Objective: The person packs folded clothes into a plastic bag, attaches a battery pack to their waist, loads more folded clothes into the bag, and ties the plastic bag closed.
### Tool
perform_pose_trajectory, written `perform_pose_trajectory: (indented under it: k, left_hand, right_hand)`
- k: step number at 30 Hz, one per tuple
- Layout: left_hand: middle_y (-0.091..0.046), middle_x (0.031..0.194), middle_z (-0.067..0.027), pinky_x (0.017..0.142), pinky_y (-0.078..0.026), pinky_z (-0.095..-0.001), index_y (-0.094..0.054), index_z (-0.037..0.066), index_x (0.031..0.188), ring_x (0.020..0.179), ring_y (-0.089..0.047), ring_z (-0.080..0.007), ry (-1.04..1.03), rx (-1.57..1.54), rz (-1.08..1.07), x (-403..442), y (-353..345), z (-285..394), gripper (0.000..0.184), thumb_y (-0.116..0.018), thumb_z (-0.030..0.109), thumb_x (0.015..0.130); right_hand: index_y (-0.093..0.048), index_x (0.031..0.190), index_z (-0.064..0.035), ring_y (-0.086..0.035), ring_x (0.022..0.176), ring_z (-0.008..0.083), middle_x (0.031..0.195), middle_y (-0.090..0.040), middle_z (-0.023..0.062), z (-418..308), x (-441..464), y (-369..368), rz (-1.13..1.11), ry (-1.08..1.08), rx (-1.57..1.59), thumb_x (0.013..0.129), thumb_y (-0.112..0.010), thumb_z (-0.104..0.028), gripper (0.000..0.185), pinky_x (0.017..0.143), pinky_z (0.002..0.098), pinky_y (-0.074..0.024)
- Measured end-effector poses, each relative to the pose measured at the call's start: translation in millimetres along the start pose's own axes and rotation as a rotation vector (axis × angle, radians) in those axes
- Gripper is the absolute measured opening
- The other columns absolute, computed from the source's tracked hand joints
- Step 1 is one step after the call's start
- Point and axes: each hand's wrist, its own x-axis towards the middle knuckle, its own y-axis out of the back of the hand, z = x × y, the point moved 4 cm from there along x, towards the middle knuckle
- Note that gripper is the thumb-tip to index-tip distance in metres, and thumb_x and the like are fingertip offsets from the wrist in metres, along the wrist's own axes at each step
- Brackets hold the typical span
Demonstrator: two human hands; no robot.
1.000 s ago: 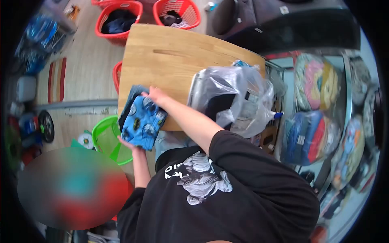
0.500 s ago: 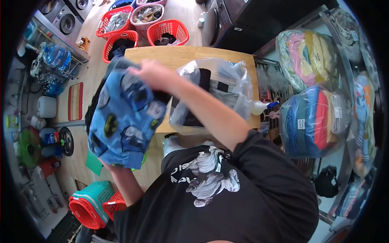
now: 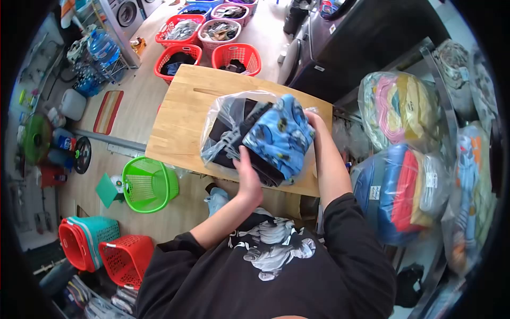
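A folded blue printed garment (image 3: 281,135) with dark and yellow motifs lies on top of dark folded clothes (image 3: 265,169). This stack rests over a clear plastic bag (image 3: 212,109) on the wooden table. My right hand (image 3: 314,123) holds the garment's right edge, its fingertips partly hidden. My left hand (image 3: 247,178) is at the stack's left front side, fingers stretched out against the dark clothes. Beside it, a grey drawstring or strap (image 3: 229,141) shows among black clothes inside the bag.
The wooden table (image 3: 172,114) extends left of the bag. A green basket (image 3: 150,186) stands on the floor at left, near red baskets (image 3: 127,258). Several laundry-filled baskets (image 3: 236,58) stand beyond the table. Bagged bedding (image 3: 401,109) is stacked at right.
The blue garment and dark clothes have moved from the table's left side rightward onto the bag. My right hand has moved to their right edge, my left hand to their front left.
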Motion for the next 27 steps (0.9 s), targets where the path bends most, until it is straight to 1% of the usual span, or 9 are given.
perform_pose_trajectory:
  k: [3,5,7,9,15,16,20,23,27]
  left_hand:
    - [-0.024,0.176,-0.0178,0.13,-0.021,-0.0386,-0.007,-0.005,0.169,0.159,-0.027,-0.0271,-0.004,0.045,0.179,23,5,-59,0.102,-0.051,0.064,0.108]
    - [-0.038,0.17,-0.0082,0.129,-0.026,-0.0395,-0.021,0.008,0.167,0.154,-0.039,-0.0229,0.032,0.04,0.138,42,13,-111,0.084,-0.047,0.064,0.11]
    - [-0.047,0.165,-0.0009,0.126,-0.031,-0.0372,-0.038,0.013,0.162,0.15,-0.045,-0.0194,0.164,-0.04,0.075,42,6,-138,0.07,-0.037,0.062,0.112]
    - [-0.053,0.16,0.0041,0.124,-0.034,-0.0365,-0.051,0.017,0.156,0.147,-0.048,-0.0171,0.266,-0.096,-0.054,30,-6,-144,0.066,-0.03,0.062,0.113]
    - [-0.054,0.158,0.0026,0.125,-0.034,-0.0381,-0.05,0.021,0.156,0.146,-0.049,-0.0164,0.303,-0.047,0.122,67,19,-143,0.061,-0.03,0.06,0.113]
    - [-0.056,0.156,0.0028,0.124,-0.035,-0.0384,-0.052,0.021,0.153,0.143,-0.051,-0.0159,0.308,-0.061,0.107,70,25,-150,0.06,-0.031,0.06,0.113]
    - [-0.061,0.146,0.004,0.114,-0.042,-0.039,-0.059,0.023,0.141,0.129,-0.057,-0.0148,0.396,-0.051,0.103,35,13,-102,0.051,-0.036,0.058,0.112]
    - [-0.066,0.134,0.004,0.106,-0.041,-0.041,-0.065,0.024,0.125,0.118,-0.058,-0.0174,0.477,0.021,0.02,34,16,-83,0.045,-0.043,0.058,0.107]
    - [-0.065,0.135,-0.0007,0.111,-0.04,-0.0445,-0.063,0.019,0.129,0.121,-0.059,-0.0218,0.731,0.167,-0.11,53,56,-77,0.046,-0.047,0.055,0.105]
  right_hand:
    - [-0.076,0.115,0.0,-0.07,0.089,0.0182,0.109,-0.075,0.0077,18,7,34,-0.03,-0.022,-0.102,0.098,-0.072,-0.02,0.027,0.08,0.0374,-0.0617]
    - [-0.076,0.113,-0.0004,-0.069,0.087,0.018,0.107,-0.075,0.0067,36,8,45,-0.039,-0.056,-0.169,0.098,-0.072,-0.021,0.026,0.077,0.0375,-0.0615]
    - [-0.076,0.107,-0.0012,-0.069,0.085,0.0166,0.1,-0.074,0.0056,5,-20,35,0.042,-0.094,-0.312,0.098,-0.07,-0.019,0.021,0.073,0.037,-0.061]
    - [-0.078,0.108,0.0,-0.069,0.087,0.0156,0.101,-0.076,0.0062,0,-8,40,-0.062,-0.044,-0.371,0.097,-0.073,-0.022,0.025,0.075,0.0363,-0.0605]
    - [-0.079,0.118,-0.0006,-0.07,0.092,0.0151,0.104,-0.078,0.005,-4,36,18,-0.131,0.078,-0.548,0.096,-0.076,-0.017,0.027,0.083,0.037,-0.0601]
    - [-0.079,0.12,-0.0012,-0.07,0.093,0.0145,0.105,-0.078,0.0045,3,40,12,-0.119,0.015,-0.413,0.097,-0.076,-0.015,0.027,0.085,0.0367,-0.0598]
    - [-0.076,0.125,-0.0006,-0.069,0.098,0.013,0.11,-0.077,0.0033,-14,19,7,-0.078,-0.018,-0.564,0.098,-0.077,-0.016,0.032,0.09,0.0341,-0.0589]
    - [-0.076,0.127,-0.0002,-0.07,0.1,0.0134,0.112,-0.078,0.005,-16,17,6,0.048,0.074,-0.622,0.098,-0.078,-0.019,0.035,0.093,0.0331,-0.0581]
    - [-0.076,0.127,0.0007,-0.072,0.105,0.0147,0.114,-0.08,0.0073,-57,-60,0,0.471,0.348,-0.469,0.103,-0.072,-0.02,0.032,0.095,0.0309,-0.0561]
